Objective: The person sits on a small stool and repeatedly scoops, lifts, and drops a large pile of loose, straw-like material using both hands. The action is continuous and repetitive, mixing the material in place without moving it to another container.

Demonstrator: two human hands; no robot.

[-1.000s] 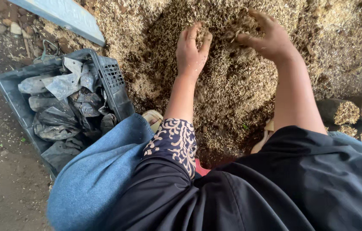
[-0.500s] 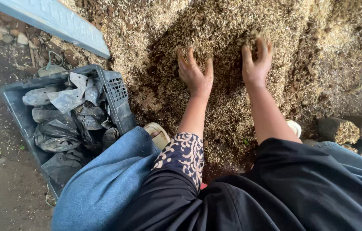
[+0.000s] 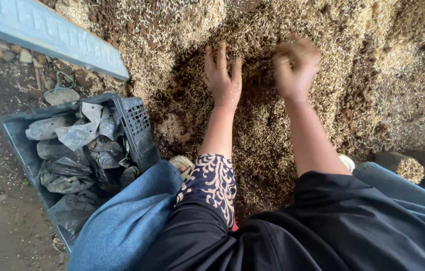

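Husk-and-soil mix [image 3: 272, 130], tan and dark brown, fills the upper centre and right of the frame, and both hands are sunk into it. Compared with half a second ago, the left hand [image 3: 222, 80] lies flatter, fingers spread open on the heap, while the right hand [image 3: 295, 65] has lifted and curled, its grip apparently closing on a clump; blur makes that hard to confirm. That suggests scooping is under way. At lower left a dark crate [image 3: 137, 125] holds crumpled grey bags [image 3: 79, 133]. Filled bags at the right edge are cut off.
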